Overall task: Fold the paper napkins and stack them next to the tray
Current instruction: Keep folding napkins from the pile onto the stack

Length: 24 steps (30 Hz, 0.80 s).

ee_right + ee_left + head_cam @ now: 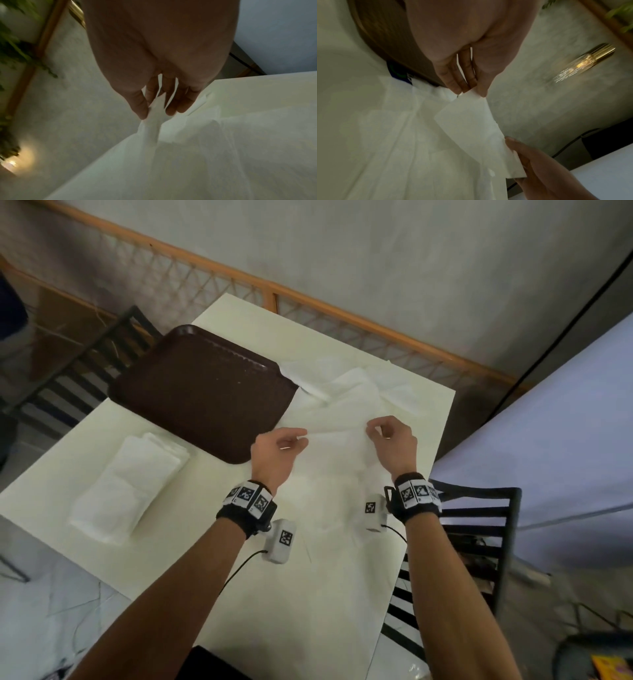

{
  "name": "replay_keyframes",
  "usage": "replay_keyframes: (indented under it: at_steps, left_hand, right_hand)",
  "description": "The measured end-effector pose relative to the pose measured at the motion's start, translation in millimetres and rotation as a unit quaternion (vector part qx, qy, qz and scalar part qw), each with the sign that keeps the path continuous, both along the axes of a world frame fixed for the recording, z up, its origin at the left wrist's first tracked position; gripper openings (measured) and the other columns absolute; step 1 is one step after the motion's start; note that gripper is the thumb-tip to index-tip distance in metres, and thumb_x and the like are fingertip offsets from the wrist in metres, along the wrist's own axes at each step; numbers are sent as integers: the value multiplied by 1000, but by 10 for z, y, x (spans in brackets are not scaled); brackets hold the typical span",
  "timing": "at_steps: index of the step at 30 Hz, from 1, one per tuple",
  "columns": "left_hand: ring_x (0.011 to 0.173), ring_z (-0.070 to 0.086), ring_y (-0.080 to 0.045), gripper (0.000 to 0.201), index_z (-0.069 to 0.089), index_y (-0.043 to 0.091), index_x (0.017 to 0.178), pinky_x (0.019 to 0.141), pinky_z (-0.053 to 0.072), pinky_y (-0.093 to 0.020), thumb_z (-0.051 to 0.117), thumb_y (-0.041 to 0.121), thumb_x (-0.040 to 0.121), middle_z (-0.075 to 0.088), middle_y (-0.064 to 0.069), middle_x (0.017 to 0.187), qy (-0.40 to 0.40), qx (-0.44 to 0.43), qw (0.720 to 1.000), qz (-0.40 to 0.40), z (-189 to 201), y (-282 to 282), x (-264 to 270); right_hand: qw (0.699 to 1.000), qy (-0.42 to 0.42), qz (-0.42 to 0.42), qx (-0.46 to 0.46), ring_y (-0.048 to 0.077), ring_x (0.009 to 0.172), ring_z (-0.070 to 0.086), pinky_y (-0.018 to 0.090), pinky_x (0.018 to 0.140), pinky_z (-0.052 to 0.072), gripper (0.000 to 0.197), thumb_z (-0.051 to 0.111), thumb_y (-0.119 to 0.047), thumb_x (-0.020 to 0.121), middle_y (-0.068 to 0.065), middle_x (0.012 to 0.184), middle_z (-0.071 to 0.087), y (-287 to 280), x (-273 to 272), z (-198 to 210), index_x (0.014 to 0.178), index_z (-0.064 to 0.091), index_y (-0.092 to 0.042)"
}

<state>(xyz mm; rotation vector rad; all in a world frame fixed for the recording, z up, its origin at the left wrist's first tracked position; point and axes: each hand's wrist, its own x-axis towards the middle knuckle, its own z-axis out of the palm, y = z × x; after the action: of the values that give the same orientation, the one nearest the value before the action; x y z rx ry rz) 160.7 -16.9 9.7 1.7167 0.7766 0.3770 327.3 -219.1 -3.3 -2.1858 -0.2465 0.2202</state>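
Now: tray [191,392] 1 | folded stack [126,487] 1 | hands 2, pinching napkin [337,436]

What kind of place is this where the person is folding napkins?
Probably a cafe or canteen dining area: a brown serving tray sits on a white table, a stack of folded napkins lies beside it, and black slatted chairs stand around.

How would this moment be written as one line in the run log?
left hand: pinches napkin edge | right hand: pinches same napkin | napkin: raised over table | folded stack: beside tray | phase: folding
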Motion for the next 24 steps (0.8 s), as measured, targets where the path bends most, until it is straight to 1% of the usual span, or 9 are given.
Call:
replay_keyframes:
  at_steps: [2,6,8,9,12,15,17,20,24]
  left_hand:
    - [82,70,2,17,86,23,103,79,54,-11,87,13,88,81,8,94,-11,-14,1000,12,7,43,-209]
    - [91,78,-19,25,85,32,88,91,61,-34,90,8,83,83,6,89,18,-48,998,26,-218,111,-616]
    - [91,78,-23,25,86,30,90,94,63,-41,90,7,83,83,1,92,43,-74,996,11,-326,150,-776]
    - [90,78,-22,26,86,30,94,94,63,-43,91,8,82,82,-3,94,50,-90,995,-2,-354,165,-836]
    - [86,75,-15,31,86,25,104,96,61,-37,92,5,80,81,-7,96,54,-128,990,-27,-386,198,-942]
    - [91,79,-17,26,87,23,97,97,61,-33,90,3,82,83,1,92,39,-109,993,-15,-308,276,-990]
    - [93,78,-15,25,87,26,98,95,62,-30,88,5,84,83,4,94,26,-81,996,-18,-201,358,-1034]
    - [93,77,-14,29,86,30,103,90,62,-27,90,9,83,82,1,98,3,-78,997,-24,-42,496,-1151]
    - [91,77,-16,24,87,23,98,90,63,-30,93,8,80,82,0,94,-50,-101,993,36,152,614,-1373]
  right_hand:
    - [999,18,-16,31,6,85,67,22,77,50,8,79,-23,96,-6,92,75,-67,-210,38,95,81,-31]
    - [994,95,-9,51,6,89,69,28,80,52,12,83,-21,95,-6,97,77,-130,-623,-137,97,82,-33]
    - [990,128,2,56,8,91,69,29,80,53,19,84,-21,94,-9,99,75,-118,-778,-237,103,81,-38]
    - [989,138,7,58,10,87,68,29,77,53,21,84,-23,93,-9,96,74,-107,-846,-269,105,80,-40]
    - [989,139,0,54,11,74,57,28,74,48,20,85,-21,92,-10,86,70,-55,-999,-279,102,82,-38]
    - [989,129,-18,67,10,68,53,33,73,49,22,85,-16,92,-12,78,67,2,-1113,-179,101,84,-36]
    - [987,126,-12,95,18,75,62,38,74,56,24,87,-16,92,-10,84,73,55,-1191,-49,102,84,-38]
    - [980,137,33,143,28,101,76,43,88,66,34,89,-6,88,-9,113,82,227,-1360,216,108,83,-33]
    - [979,116,74,150,26,106,76,42,87,67,33,89,-3,86,-13,115,81,504,-1544,480,104,82,-30]
